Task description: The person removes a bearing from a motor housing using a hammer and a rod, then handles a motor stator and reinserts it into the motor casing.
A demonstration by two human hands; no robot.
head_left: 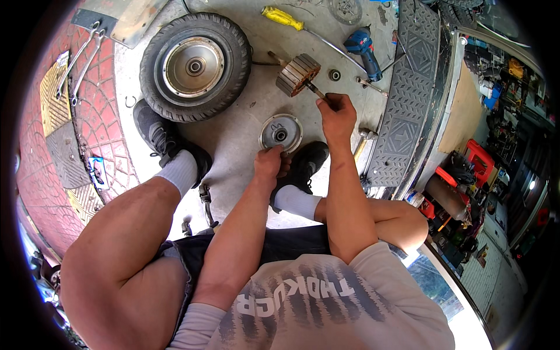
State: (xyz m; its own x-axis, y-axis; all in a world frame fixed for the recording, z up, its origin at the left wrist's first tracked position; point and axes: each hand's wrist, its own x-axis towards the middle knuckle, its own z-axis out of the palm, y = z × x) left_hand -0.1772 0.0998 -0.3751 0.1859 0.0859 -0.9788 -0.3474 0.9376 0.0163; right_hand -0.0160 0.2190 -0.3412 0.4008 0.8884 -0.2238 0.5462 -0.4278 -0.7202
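My right hand point(338, 116) is closed on the shaft of a motor stator point(298, 74), a ribbed drum of metal laminations with copper-coloured windings at its end. The drum is tilted, its far shaft end pointing up and left toward a dark cable. In my left hand point(271, 163) I grip the near edge of a round grey metal end cover point(269, 133), its bearing facing up. The cover is apart from the stator. To the left lies a wheel hub point(181, 65) inside a black tyre point(156, 87), with a bearing at its centre.
A yellow-handled screwdriver point(283, 17) and a blue cordless drill point(361, 48) lie beyond the stator. Nearby are a small bearing point(334, 74) and a hammer point(364, 140). Two wrenches point(87, 64) rest at left. A ridged ramp point(396, 128) borders the right side; my shoes point(160, 131) flank the work.
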